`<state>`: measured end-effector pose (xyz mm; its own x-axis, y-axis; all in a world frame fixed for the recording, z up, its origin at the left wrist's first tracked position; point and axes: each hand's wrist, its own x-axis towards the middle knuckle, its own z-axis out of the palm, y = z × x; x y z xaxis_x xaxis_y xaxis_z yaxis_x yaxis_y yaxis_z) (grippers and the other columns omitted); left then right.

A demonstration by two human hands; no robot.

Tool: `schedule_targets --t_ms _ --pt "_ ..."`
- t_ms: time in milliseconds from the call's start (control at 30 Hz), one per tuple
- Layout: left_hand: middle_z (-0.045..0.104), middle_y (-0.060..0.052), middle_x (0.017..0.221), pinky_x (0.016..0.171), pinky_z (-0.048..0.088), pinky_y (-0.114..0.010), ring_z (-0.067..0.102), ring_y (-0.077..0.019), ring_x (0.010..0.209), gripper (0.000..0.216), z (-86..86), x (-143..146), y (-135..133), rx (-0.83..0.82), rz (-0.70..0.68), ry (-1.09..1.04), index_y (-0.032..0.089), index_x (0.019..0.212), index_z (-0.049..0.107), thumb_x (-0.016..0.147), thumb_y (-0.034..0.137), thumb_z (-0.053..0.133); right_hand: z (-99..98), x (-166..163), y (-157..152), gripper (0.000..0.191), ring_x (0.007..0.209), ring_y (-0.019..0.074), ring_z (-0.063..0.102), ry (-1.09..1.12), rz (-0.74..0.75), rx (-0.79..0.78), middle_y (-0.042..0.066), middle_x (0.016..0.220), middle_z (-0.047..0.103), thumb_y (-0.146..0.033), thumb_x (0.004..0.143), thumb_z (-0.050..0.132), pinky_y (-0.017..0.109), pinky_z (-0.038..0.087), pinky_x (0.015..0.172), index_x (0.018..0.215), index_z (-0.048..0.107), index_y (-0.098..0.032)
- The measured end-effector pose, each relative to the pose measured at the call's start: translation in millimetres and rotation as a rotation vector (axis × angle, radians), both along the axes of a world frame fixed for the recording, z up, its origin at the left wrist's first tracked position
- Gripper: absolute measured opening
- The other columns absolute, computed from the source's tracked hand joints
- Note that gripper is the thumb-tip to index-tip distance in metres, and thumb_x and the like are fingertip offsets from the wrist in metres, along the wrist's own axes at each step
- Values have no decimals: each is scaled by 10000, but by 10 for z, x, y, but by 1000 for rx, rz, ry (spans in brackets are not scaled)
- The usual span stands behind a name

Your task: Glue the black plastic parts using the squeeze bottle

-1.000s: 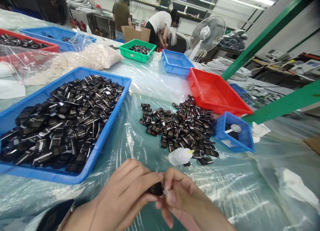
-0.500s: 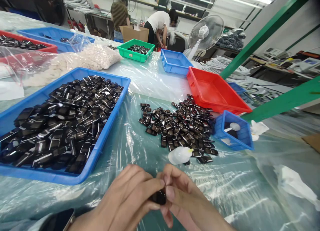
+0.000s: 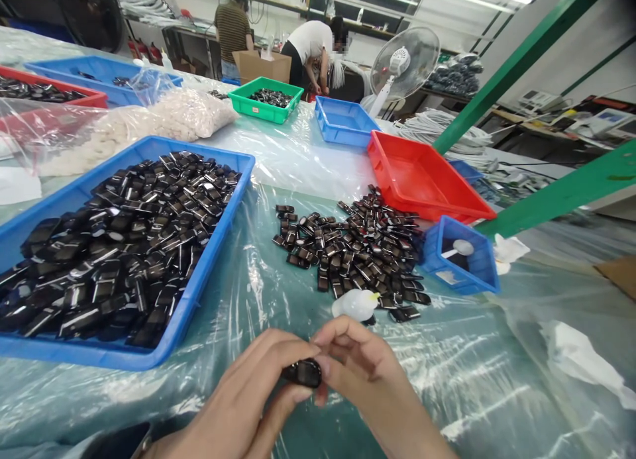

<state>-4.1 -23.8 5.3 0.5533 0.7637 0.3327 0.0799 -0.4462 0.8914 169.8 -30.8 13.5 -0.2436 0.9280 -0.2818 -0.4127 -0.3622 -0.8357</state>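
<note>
A small glossy black plastic piece is gripped by my left hand, thumb below and fingers above. My right hand pinches at the right end of the same piece, its thumb and forefinger closed there; whether a smaller part sits between those fingertips is hidden. Just beyond my hands a white squeeze bottle with a yellow tip lies on its side. Behind it spreads a loose pile of similar black pieces on the plastic-covered table. Many more fill the large blue tray to my left.
At right stand a small blue bin holding a white spoon and a red tray. Farther back are a green tray, a blue tray, a bag of beige parts and a fan. A green post slants at right. Two people work behind.
Both hands have risen slightly with the black piece, and more of its top now shows. The view has shifted a little; the trays and pile stay put.
</note>
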Motion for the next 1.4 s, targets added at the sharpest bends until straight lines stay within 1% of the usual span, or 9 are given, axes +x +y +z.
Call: schedule_targets --t_ms 133,267,433,600,733,933,1133,1300,1400 --pt "587 -45 1113 894 446 -197 585 -152 1001 288 -58 -22 -3 48 -2 49 232 1322 414 1038 198 383 46 6 -6 155 563 38 588 -63 -5 -38 -59 719 641 -273 744 807 150 501 534 796 672 -218" --pt "564 -38 1179 932 434 -183 569 -144 1075 331 -50 -48 -5 51 9 161 263 1345 386 1028 169 394 76 27 -5 182 573 43 582 -91 3 -47 -61 704 640 -300 730 816 151 500 539 849 701 -225" --pt "587 -21 1130 890 449 -179 590 -134 1003 276 -51 -53 10 75 55 126 264 1302 414 1034 205 384 114 108 5 167 617 41 610 -145 57 -55 -55 703 646 -325 787 774 153 490 619 915 725 -230" --pt "604 2 1081 842 461 -187 608 -133 957 240 -72 -48 16 46 133 110 287 1274 433 1038 265 395 207 194 -7 80 644 52 610 -99 93 -47 -50 707 628 -284 798 768 167 476 637 812 720 -220" --pt "615 6 1074 868 444 -203 596 -137 964 259 -18 -42 -7 57 107 112 289 1279 434 1054 369 333 244 191 -7 98 620 62 601 -21 173 -58 -42 681 623 -268 779 782 186 475 621 760 715 -199" --pt "623 -28 1080 909 438 -239 588 -153 979 272 30 -37 4 27 12 143 227 1251 465 1057 357 327 239 147 17 103 597 53 604 50 187 -112 -42 654 630 -236 756 802 172 490 605 736 718 -181" --pt "639 -49 955 781 509 -235 621 -159 843 259 -36 -22 33 178 31 33 195 1193 493 1057 337 325 197 159 -4 140 632 49 628 86 209 -117 -52 719 629 -201 777 787 183 513 633 822 656 -182" --pt "663 -51 999 848 499 -236 628 -158 927 234 109 -92 34 122 -101 195 204 1230 453 1057 300 329 107 174 43 253 643 60 650 122 278 -100 -53 788 641 -215 759 798 206 528 629 872 573 -196" --pt "664 -43 996 806 500 -230 627 -152 899 244 155 -72 12 155 -102 220 218 1228 441 1062 318 293 84 157 48 280 623 60 639 64 301 -75 -54 796 627 -281 744 803 203 516 604 876 569 -201"
